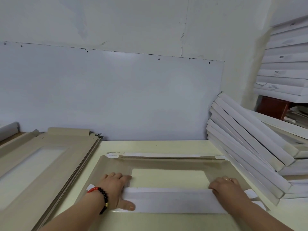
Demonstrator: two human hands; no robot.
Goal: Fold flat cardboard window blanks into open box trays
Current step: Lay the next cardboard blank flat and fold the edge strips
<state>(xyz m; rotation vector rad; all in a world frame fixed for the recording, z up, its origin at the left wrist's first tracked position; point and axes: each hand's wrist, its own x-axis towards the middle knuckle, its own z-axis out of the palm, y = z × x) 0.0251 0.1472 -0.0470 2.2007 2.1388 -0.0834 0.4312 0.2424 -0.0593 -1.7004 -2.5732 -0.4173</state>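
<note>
Landmark: blank (156,165), beige window blank lying flat on the table (166,145), centre of view, window cutout in its middle. Far left of blank: stack (50,157) of flat beige blanks, same window shape, near the blank but apart from it. Left hand (115,189) on the blank's left side, fingers straight and spread, palm down, pressing the left end of the flap (173,200), thumb lying on the flap's white face; bead bracelet (100,195) on that wrist. Flap is the blank's near long panel, folded over toward the window, white side up, spanning between both hands. Right hand (228,189) at the flap's right end, fingers bent over its upper edge, pressing down; can't tell if they grip it or only push. Blank's far long edge also looks folded, white strip showing. Right of blank: trays (246,144), white, stacked and leaning, just beside the blank's right edge. Behind blank: white wall board (116,97).
</note>
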